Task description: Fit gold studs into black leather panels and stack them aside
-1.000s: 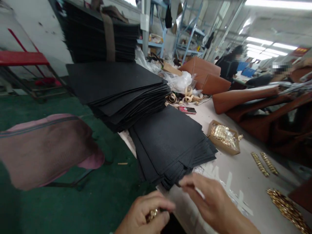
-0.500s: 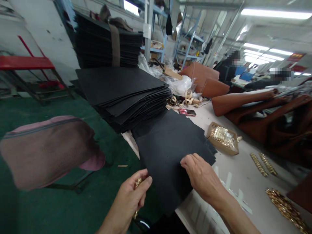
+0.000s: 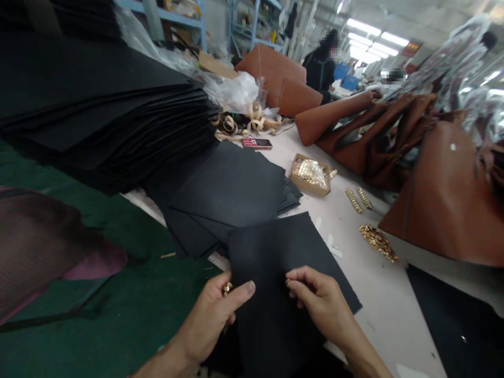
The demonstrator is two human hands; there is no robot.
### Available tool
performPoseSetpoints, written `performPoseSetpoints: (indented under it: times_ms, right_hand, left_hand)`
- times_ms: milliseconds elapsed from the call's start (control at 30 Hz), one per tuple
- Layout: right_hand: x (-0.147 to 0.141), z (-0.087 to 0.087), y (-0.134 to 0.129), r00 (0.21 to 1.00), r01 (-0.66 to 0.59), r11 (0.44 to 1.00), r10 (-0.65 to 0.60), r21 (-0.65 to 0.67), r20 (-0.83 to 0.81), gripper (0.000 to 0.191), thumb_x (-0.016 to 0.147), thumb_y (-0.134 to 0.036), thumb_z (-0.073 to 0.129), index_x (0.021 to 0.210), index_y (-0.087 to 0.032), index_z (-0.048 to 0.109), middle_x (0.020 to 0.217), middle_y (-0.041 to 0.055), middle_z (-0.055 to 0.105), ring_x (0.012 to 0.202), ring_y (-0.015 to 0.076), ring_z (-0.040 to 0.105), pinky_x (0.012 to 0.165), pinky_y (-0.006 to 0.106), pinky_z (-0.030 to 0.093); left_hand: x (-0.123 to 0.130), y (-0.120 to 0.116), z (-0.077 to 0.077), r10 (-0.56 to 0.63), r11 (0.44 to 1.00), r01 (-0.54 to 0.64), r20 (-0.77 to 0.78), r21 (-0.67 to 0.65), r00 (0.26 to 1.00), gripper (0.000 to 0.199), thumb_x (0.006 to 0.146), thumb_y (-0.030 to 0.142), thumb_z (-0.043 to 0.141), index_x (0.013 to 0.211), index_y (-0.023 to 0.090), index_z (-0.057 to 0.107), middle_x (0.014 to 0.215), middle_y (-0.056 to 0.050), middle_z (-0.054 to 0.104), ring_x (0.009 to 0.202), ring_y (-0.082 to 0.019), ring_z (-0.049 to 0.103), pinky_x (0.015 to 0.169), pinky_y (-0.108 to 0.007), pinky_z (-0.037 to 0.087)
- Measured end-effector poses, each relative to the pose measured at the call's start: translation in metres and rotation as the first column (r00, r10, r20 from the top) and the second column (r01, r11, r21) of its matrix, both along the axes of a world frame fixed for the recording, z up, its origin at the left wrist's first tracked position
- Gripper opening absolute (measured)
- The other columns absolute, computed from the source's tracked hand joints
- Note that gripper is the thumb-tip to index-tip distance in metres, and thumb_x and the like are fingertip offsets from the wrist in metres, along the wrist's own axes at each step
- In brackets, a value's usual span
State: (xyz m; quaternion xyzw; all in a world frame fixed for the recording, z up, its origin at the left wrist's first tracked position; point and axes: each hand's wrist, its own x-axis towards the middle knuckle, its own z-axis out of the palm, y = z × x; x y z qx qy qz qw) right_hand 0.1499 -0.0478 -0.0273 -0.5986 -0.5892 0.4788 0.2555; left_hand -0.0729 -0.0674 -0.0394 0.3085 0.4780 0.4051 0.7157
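— So, left hand (image 3: 208, 315)?
— Curled around a small gold piece (image 3: 227, 289), half buried by the fingers, exact shape hard to make out.
— And right hand (image 3: 323, 299)?
— Narrow pinch, with a tiny gold bit (image 3: 287, 282) at the fingertips, too small to name.
— Position of the black sheet (image 3: 268, 252)?
— Beneath both hands, across the near edge of the table (image 3: 378, 304), lower end lost in shadow and cut off by the frame.
— Nearby?
— Just beyond it, a looser pile of black sheets (image 3: 228, 194); further left, a much bigger black stack (image 3: 90, 105), cut off at the frame's edge.
— Right side?
— A cardboard box of gold chain (image 3: 311, 176), loose gold chain (image 3: 377, 242), and a tan leather bag (image 3: 444, 199), partly out of frame.
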Motion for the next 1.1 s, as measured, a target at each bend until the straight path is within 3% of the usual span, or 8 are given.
performPoseSetpoints:
  times_ms: [100, 167, 400, 767, 867, 967, 1033, 1100]
  right_hand:
    - [0.004, -0.007, -0.006, 0.990, 0.054, 0.993, -0.067, -0.103, -0.126, 0.020, 0.089, -0.035, 0.062, 0.092, -0.017, 0.070, 0.070, 0.0000, 0.063, 0.059, 0.0116, 0.058, 0.054, 0.022, 0.048]
    - [0.005, -0.007, -0.007, 0.987, 0.050, 0.992, -0.067, -0.116, -0.149, 0.018, 0.087, -0.033, 0.064, 0.089, -0.017, 0.070, 0.070, 0.0001, 0.063, 0.062, 0.0116, 0.059, 0.054, 0.021, 0.049]
    - [0.000, 0.000, 0.002, 0.982, -0.032, 0.988, 0.004, -0.150, -0.186, 0.013, 0.086, -0.030, 0.063, 0.088, -0.018, 0.069, 0.064, -0.0043, 0.057, 0.049, 0.0063, 0.053, 0.045, 0.016, 0.046]
    - [-0.006, 0.000, 0.010, 0.975, -0.063, 0.980, 0.020, -0.188, -0.222, 0.018, 0.082, -0.035, 0.068, 0.084, -0.017, 0.068, 0.071, -0.0020, 0.056, 0.054, 0.0077, 0.054, 0.039, 0.015, 0.048]
    - [-0.008, -0.001, 0.012, 0.972, -0.033, 0.966, -0.028, -0.255, -0.232, 0.020, 0.080, -0.035, 0.070, 0.084, -0.017, 0.063, 0.066, -0.0043, 0.054, 0.051, 0.0081, 0.055, 0.038, 0.015, 0.046]
    - [-0.012, -0.003, 0.013, 0.966, 0.033, 0.953, -0.108, -0.302, -0.235, 0.024, 0.077, -0.034, 0.072, 0.087, -0.020, 0.055, 0.067, -0.0062, 0.055, 0.049, 0.0089, 0.056, 0.035, 0.015, 0.045]
    - [-0.013, -0.002, 0.012, 0.967, 0.056, 0.953, -0.126, -0.297, -0.222, 0.026, 0.077, -0.033, 0.072, 0.090, -0.021, 0.053, 0.069, -0.0065, 0.056, 0.048, 0.0090, 0.055, 0.035, 0.016, 0.043]
    - [-0.013, 0.002, 0.012, 0.977, 0.075, 0.970, -0.118, -0.232, -0.180, 0.027, 0.076, -0.032, 0.075, 0.089, -0.021, 0.055, 0.068, -0.0066, 0.056, 0.050, 0.0084, 0.054, 0.039, 0.016, 0.041]
  left_hand:
    - [0.011, -0.007, -0.002, -0.113, 0.993, 0.115, 0.137, -0.006, 0.984, 0.037, 0.081, 0.038, 0.075, 0.110, 0.016, 0.069, 0.088, -0.005, 0.072, 0.072, -0.016, 0.064, 0.073, -0.029, 0.054]
    - [0.018, -0.010, -0.001, -0.129, 0.989, 0.139, 0.186, -0.041, 0.974, 0.038, 0.081, 0.034, 0.075, 0.114, 0.015, 0.068, 0.100, -0.009, 0.073, 0.087, -0.022, 0.067, 0.085, -0.036, 0.053]
    - [0.025, -0.007, 0.000, -0.013, 0.979, 0.049, 0.181, -0.198, 0.983, 0.041, 0.075, 0.029, 0.079, 0.114, 0.015, 0.069, 0.093, -0.008, 0.076, 0.081, -0.024, 0.070, 0.078, -0.034, 0.055]
    - [0.019, -0.005, -0.011, -0.086, 0.978, 0.121, 0.202, -0.171, 0.976, 0.044, 0.079, 0.031, 0.075, 0.120, 0.018, 0.067, 0.096, -0.007, 0.075, 0.085, -0.025, 0.069, 0.080, -0.034, 0.054]
    - [0.016, -0.004, -0.010, -0.127, 0.979, 0.150, 0.156, -0.142, 0.980, 0.045, 0.082, 0.034, 0.072, 0.125, 0.021, 0.065, 0.104, -0.007, 0.074, 0.093, -0.026, 0.067, 0.084, -0.036, 0.052]
    - [0.017, -0.001, -0.003, -0.212, 0.971, 0.222, 0.108, -0.093, 0.971, 0.041, 0.081, 0.039, 0.071, 0.117, 0.019, 0.070, 0.103, -0.006, 0.074, 0.090, -0.026, 0.067, 0.081, -0.034, 0.053]
    - [0.018, -0.002, 0.002, -0.232, 0.968, 0.237, 0.064, -0.086, 0.971, 0.040, 0.080, 0.043, 0.071, 0.113, 0.019, 0.072, 0.103, -0.006, 0.075, 0.088, -0.026, 0.068, 0.083, -0.034, 0.054]
    - [0.018, -0.005, 0.002, -0.186, 0.979, 0.180, -0.053, -0.090, 0.981, 0.043, 0.079, 0.047, 0.071, 0.113, 0.021, 0.073, 0.106, -0.004, 0.075, 0.095, -0.029, 0.068, 0.087, -0.036, 0.055]
